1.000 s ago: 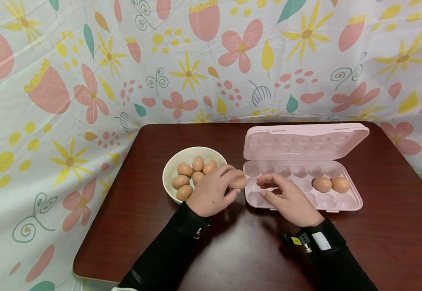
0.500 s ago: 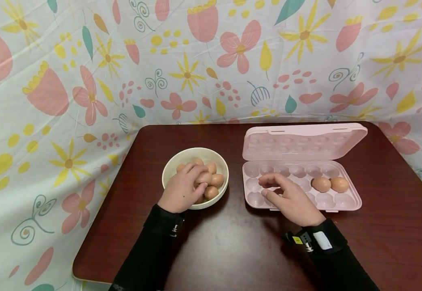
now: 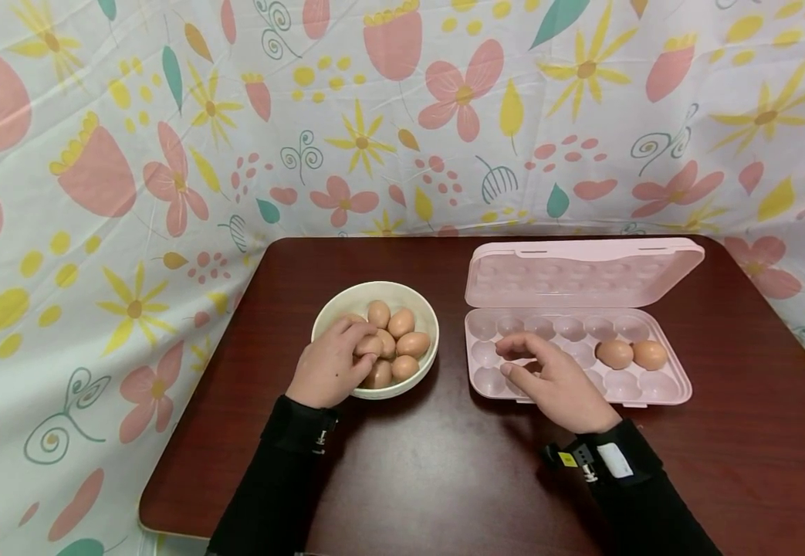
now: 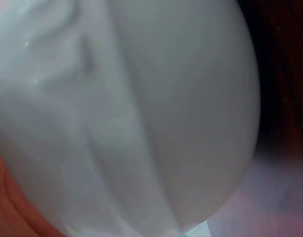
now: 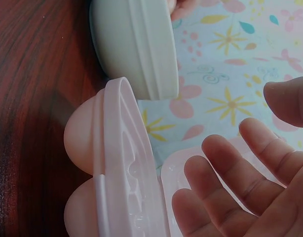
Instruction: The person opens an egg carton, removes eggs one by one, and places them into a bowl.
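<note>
At the left side of a cream bowl [image 3: 432, 309], my left hand [image 3: 328, 366] reaches over the rim. Its fingers and thumb grip a brown egg [image 3: 369, 346] low among several other brown eggs [image 3: 402, 323]. In the left wrist view the bowl's pale outer wall [image 4: 191, 98] fills most of the picture. My right hand [image 3: 560, 381] hovers over the left part of a pink egg tray [image 3: 475, 378], holding nothing. The right wrist view has its fingers [image 5: 218, 153] spread and slightly bent beside the tray. Two brown eggs [image 3: 613, 354] sit at the right of the middle row.
The tray's hinged lid [image 3: 569, 282] stands raised at its back edge. Bowl and tray rest on a dark red-brown table [image 3: 430, 471]. A flower-patterned cloth [image 3: 374, 116] hangs behind the table and along its left side.
My left hand has carried an egg from between bowl and tray leftward and down into the bowl, onto its left side. My right hand has stayed over the tray.
</note>
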A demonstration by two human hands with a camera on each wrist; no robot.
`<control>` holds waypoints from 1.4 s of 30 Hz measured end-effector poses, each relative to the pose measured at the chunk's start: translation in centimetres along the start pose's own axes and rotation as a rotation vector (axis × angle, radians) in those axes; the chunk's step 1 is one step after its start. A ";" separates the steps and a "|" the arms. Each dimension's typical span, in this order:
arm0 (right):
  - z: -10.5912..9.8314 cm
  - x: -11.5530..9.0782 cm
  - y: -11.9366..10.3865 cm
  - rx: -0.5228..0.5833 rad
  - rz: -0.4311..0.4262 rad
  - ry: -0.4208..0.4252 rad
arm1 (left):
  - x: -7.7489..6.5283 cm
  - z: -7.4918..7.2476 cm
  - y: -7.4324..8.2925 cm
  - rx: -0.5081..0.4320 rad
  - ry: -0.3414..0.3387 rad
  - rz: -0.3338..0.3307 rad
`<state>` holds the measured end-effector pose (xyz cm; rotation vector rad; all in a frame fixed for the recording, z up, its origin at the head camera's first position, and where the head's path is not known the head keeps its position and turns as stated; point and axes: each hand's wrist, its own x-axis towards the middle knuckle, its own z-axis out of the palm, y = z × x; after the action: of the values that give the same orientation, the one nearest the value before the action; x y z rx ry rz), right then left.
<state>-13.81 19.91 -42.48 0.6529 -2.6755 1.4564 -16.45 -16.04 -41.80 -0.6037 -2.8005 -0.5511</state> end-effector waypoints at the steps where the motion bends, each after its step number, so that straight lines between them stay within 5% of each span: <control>1: 0.0 0.0 0.0 0.000 0.002 -0.001 | 0.0 0.0 0.0 0.003 -0.009 -0.006; 33: -0.2 -0.3 0.0 -0.019 0.007 0.003 | 0.6 0.4 0.9 -0.012 -0.133 -0.078; 42: -0.2 -0.3 0.0 -0.024 0.007 0.003 | 0.7 0.3 1.1 0.061 -0.123 0.044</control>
<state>-13.55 20.17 -42.40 0.6403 -2.6911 1.4237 -16.69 -14.74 -41.54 -0.7070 -2.8988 -0.4328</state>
